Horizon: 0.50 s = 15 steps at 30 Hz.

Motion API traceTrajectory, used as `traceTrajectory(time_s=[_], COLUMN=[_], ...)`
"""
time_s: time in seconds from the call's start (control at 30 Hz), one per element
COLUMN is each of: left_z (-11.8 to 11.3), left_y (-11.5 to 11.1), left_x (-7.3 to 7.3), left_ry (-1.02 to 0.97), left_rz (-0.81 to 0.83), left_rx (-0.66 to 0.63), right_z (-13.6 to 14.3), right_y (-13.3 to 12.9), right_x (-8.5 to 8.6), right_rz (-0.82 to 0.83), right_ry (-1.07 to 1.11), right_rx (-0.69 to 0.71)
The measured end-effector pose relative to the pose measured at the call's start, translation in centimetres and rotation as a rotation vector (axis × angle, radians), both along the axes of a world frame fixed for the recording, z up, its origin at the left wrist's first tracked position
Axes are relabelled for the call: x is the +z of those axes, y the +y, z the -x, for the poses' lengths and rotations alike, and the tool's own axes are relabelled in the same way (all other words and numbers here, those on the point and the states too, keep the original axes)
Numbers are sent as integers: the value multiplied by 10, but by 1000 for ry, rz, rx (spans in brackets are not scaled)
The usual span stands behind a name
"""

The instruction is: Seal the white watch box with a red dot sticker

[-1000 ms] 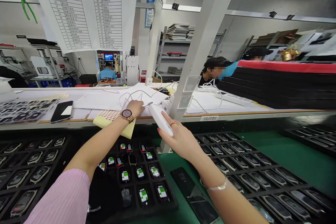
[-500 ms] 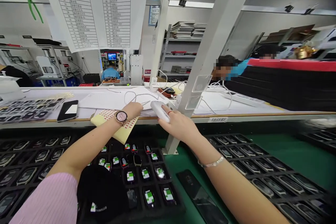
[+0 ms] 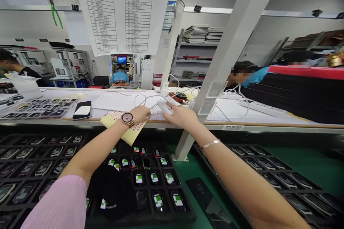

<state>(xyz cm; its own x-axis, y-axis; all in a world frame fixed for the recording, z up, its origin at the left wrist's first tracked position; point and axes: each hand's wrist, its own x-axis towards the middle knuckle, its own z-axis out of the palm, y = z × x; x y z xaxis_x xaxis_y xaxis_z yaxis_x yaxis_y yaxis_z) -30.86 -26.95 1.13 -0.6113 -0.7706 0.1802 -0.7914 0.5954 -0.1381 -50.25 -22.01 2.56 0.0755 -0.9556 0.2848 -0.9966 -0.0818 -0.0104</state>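
My right hand [image 3: 181, 116] grips a long white block that looks like a power strip [image 3: 162, 106], at the shelf's front edge beside the slanted post. My left hand [image 3: 141, 114] is closed just left of it. A thin white cable [image 3: 148, 97] loops behind and runs down to its fingertips, where the hold is partly hidden. Under my left wrist, a yellow sheet with red marks [image 3: 133, 136] hangs over the shelf edge. Below my arms, a black tray [image 3: 185, 216] holds several smartwatches, some with lit green-and-white screens. A black cap-like cloth [image 3: 113, 189] lies over part of that tray.
A phone [image 3: 82, 110] lies on the white shelf [image 3: 113, 103] at left, near a clear tray of small parts [image 3: 40, 107]. A slanted white post [image 3: 225, 50] rises right of my hands. More watch trays [image 3: 271, 168] and a dark flat slab [image 3: 209, 200] lie on the green bench.
The white power strip has come down from a tilted hold and lies lower at the shelf edge. My hands have drawn closer together. The view has shifted slightly left.
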Motion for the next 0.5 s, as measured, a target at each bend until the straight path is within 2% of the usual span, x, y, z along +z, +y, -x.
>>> traceTrajectory(time_s=[0.17, 0.3, 0.5], left_z=[-1, 6, 11], left_y=[12, 20, 26], left_x=[-8, -13, -21], left_ry=[61, 91, 119], left_rz=[-8, -16, -37], left_rx=[62, 137, 150], right_z=[-17, -18, -8], right_y=[-50, -83, -104], right_x=[-5, -19, -47], right_rz=[4, -22, -39], right_ry=[-36, -91, -217], right_rx=[22, 13, 27])
